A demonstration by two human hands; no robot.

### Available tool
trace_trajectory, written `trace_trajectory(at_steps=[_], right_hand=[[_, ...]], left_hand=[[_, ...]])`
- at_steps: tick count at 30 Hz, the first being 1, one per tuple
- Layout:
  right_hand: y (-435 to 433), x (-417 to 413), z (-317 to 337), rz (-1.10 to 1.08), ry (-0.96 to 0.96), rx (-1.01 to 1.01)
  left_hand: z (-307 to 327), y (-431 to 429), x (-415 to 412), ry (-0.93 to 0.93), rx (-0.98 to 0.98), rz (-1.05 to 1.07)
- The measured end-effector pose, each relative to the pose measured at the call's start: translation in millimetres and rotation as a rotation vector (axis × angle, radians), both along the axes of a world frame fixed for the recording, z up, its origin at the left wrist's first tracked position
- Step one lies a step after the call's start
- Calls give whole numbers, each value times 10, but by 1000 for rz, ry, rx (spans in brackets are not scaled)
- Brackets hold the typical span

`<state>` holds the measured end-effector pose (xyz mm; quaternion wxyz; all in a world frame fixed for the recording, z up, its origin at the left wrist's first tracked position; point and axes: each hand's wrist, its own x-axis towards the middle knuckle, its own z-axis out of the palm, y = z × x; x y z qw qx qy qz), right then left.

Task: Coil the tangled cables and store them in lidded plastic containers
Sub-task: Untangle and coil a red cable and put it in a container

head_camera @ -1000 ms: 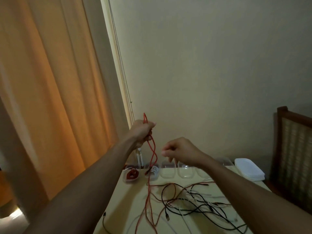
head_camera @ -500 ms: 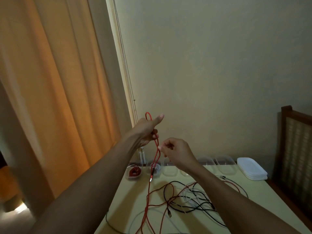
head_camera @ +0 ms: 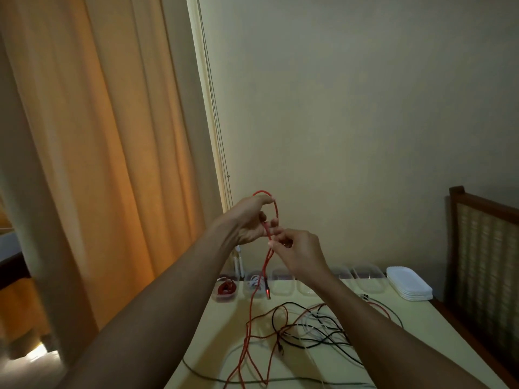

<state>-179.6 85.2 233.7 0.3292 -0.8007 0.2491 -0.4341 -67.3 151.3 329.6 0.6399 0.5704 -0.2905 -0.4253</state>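
Note:
My left hand (head_camera: pixel 248 220) is raised above the table and holds a loop of the red cable (head_camera: pixel 264 265) between thumb and fingers. Just below it, my right hand (head_camera: pixel 295 248) pinches the same cable. The red strands hang down to the table, and the cable's plug end (head_camera: pixel 267 291) dangles near the containers. A tangle of black, white and red cables (head_camera: pixel 309 327) lies on the table. At the back stands a row of clear plastic containers (head_camera: pixel 368 279); the leftmost container (head_camera: pixel 226 289) holds a coiled red cable, the one beside it (head_camera: pixel 254 283) a white cable.
A stack of white lids (head_camera: pixel 408 283) sits at the back right of the pale table (head_camera: pixel 438 332). A wooden chair back (head_camera: pixel 483 248) stands at the right. Orange curtains (head_camera: pixel 98 150) hang at the left, with the wall close behind the table.
My right hand has risen to just under my left hand and pinched the red cable. The loop in my left hand has grown and the plug end now dangles off the table.

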Motion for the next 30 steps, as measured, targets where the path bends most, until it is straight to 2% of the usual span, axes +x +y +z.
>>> trace_trajectory(at_steps=[3, 9, 13, 18, 21, 25, 26, 28, 30], right_hand=[[193, -159, -14, 43, -46, 107], [454, -516, 32, 117, -358, 379], [552, -685, 49, 103, -400, 403], [621, -876, 104, 35, -434, 398], [644, -1000, 93, 20, -448, 404], [602, -1094, 13, -325, -310, 122], [589, -1119, -7, -342, -270, 17], [570, -1160, -38, -261, -159, -219], [581, -1170, -85, -78, -101, -323]], left_hand=[[-19, 206, -165, 70, -69, -78], [-347, 654, -363, -388, -45, -112], [-562, 942, -539, -609, 3, -208], [-695, 1165, -727, -561, 13, -151], [-737, 1270, -816, -359, -50, -115], [-760, 1336, -969, -238, -218, -55], [-764, 1341, -998, -216, -251, -48], [-771, 1360, -1042, -163, -307, -59], [-762, 1377, -1076, -122, -357, -72]])
